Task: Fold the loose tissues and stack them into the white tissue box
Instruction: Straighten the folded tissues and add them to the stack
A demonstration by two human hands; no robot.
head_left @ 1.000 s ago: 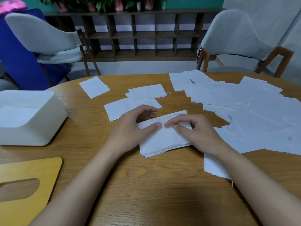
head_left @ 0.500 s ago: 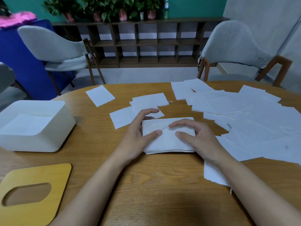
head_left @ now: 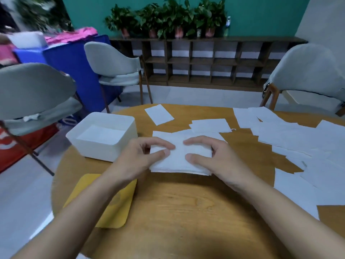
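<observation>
Fingers (head_left: 161, 142) around tissue stack (head_left: 179, 158); yellow lid (head_left: 116, 209) half-covered

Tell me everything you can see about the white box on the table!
The white tissue box is a low rectangular tub with rounded corners and smooth walls that look like plastic. Its top is open, with no lid on it, and a flat layer of white tissue lies inside, below the rim. It stands upright near the left edge of the round wooden table, left of the tissue stack. The left hand is close beside it but does not hold it.
</observation>
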